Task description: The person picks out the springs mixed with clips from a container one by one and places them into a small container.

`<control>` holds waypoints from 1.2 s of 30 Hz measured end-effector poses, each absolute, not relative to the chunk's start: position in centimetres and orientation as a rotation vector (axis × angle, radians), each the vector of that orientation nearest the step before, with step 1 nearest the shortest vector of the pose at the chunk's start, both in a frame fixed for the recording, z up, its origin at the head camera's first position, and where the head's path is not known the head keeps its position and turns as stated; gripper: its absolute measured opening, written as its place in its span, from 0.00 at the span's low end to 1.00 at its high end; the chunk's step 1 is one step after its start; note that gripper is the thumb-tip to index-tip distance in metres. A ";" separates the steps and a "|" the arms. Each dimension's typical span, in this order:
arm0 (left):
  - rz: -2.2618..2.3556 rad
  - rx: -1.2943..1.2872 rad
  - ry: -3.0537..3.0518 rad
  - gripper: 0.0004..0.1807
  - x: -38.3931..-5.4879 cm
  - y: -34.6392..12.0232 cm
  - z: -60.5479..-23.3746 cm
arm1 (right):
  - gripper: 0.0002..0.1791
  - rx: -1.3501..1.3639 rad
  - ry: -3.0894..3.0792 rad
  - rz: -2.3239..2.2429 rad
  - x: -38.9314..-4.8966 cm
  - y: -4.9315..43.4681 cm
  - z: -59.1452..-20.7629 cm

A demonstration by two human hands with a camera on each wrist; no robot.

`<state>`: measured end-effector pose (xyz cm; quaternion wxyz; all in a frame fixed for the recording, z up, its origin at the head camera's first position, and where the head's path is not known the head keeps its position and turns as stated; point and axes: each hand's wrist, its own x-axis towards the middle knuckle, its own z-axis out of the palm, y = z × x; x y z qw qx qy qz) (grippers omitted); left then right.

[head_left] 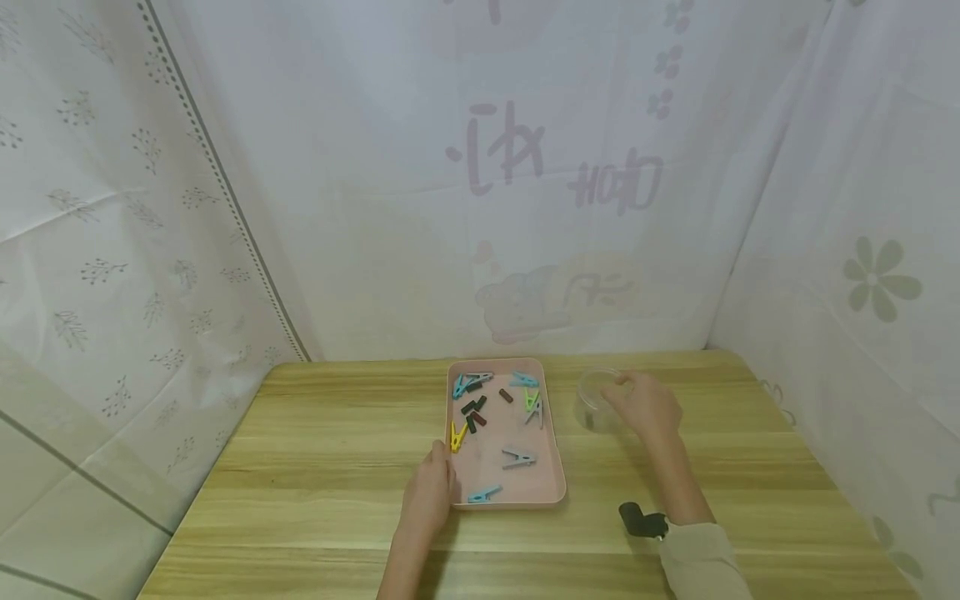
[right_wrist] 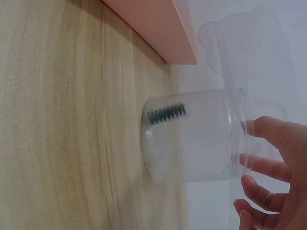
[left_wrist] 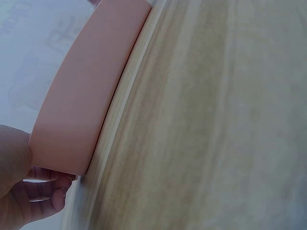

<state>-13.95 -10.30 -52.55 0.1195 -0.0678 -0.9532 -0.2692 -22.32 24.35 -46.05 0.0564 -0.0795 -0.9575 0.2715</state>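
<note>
Clear jar [right_wrist: 206, 143] holds one dark spring [right_wrist: 166, 113].

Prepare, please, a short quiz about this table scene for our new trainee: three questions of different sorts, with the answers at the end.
1. Which hand is at the rim of the clear jar?

2. True or false: the yellow clip lies inside the pink tray.

3. What does the jar contain?
A) a blue clip
B) a dark spring
C) a red ball

Key:
1. The right hand.
2. True.
3. B.
</note>
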 end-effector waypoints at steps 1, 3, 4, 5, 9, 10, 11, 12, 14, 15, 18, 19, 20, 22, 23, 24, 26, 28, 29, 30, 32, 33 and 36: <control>-0.784 -0.199 -2.785 0.05 -14.0 -10.3 -52.6 | 0.31 -0.241 -2.901 0.832 -22.3 24.3 -45.9; -0.782 -0.198 -2.785 0.05 -14.0 -10.3 -52.6 | 0.30 -0.248 -2.901 0.851 -22.3 24.3 -45.8; -0.781 -0.200 -2.784 0.05 -14.0 -10.3 -52.6 | 0.30 -0.248 -2.900 0.847 -22.3 24.3 -45.7; -0.780 -0.201 -2.783 0.05 -14.0 -10.3 -52.6 | 0.30 -0.248 -2.899 0.850 -22.3 24.3 -45.6; -0.777 -0.206 -2.776 0.05 -14.0 -10.4 -52.6 | 0.28 -0.233 -2.890 0.837 -22.1 24.3 -45.2; -0.774 -0.208 -2.775 0.05 -13.9 -10.4 -52.6 | 0.28 -0.225 -2.885 0.838 -22.1 24.3 -45.2; -0.773 -0.210 -2.773 0.05 -13.9 -10.4 -52.6 | 0.27 -0.217 -2.880 0.839 -22.0 24.3 -45.1; -0.772 -0.211 -2.772 0.05 -13.9 -10.4 -52.6 | 0.27 -0.210 -2.875 0.839 -21.9 24.2 -45.0; -0.769 -0.213 -2.767 0.05 -13.9 -10.4 -52.7 | 0.27 -0.201 -2.868 0.841 -21.8 24.2 -44.8; -0.770 -0.212 -2.768 0.04 -13.9 -10.4 -52.7 | 0.27 -0.197 -2.866 0.843 -21.8 24.1 -44.7; -0.779 -0.204 -2.772 0.04 -14.0 -10.3 -52.7 | 0.27 -0.190 -2.864 0.842 -21.6 23.9 -44.3; -0.784 -0.200 -2.776 0.04 -14.0 -10.3 -52.7 | 0.27 -0.188 -2.864 0.840 -21.5 23.8 -44.2; -0.793 -0.194 -2.784 0.04 -14.1 -10.3 -52.7 | 0.27 -0.185 -2.863 0.839 -21.5 23.7 -44.1; -0.805 -0.183 -2.800 0.04 -14.1 -10.3 -52.7 | 0.27 -0.177 -2.858 0.846 -21.3 23.5 -43.9; -0.810 -0.182 -2.806 0.04 -14.1 -10.3 -52.7 | 0.27 -0.175 -2.852 0.845 -21.3 23.4 -43.7; -0.811 -0.181 -2.809 0.05 -14.1 -10.3 -52.6 | 0.27 -0.167 -2.845 0.842 -21.2 23.2 -43.6; -0.822 -0.175 -2.819 0.05 -14.1 -10.3 -52.6 | 0.28 -0.156 -2.833 0.849 -21.0 22.9 -43.3; -0.823 -0.172 -2.826 0.05 -14.1 -10.3 -52.6 | 0.28 -0.145 -2.824 0.842 -21.0 22.7 -43.0; -0.827 -0.169 -2.828 0.05 -14.1 -10.3 -52.6 | 0.29 -0.139 -2.822 0.839 -20.9 22.5 -42.9; -0.831 -0.167 -2.831 0.05 -14.1 -10.3 -52.6 | 0.29 -0.136 -2.823 0.841 -20.9 22.4 -42.8; -0.841 -0.160 -2.840 0.06 -14.1 -10.3 -52.5 | 0.29 -0.135 -2.826 0.835 -21.0 22.2 -42.7; -0.844 -0.154 -2.847 0.06 -14.1 -10.2 -52.5 | 0.29 -0.135 -2.829 0.831 -21.1 22.1 -42.7; -0.840 -0.155 -2.847 0.07 -14.1 -10.2 -52.5 | 0.29 -0.142 -2.830 0.833 -21.2 21.9 -42.7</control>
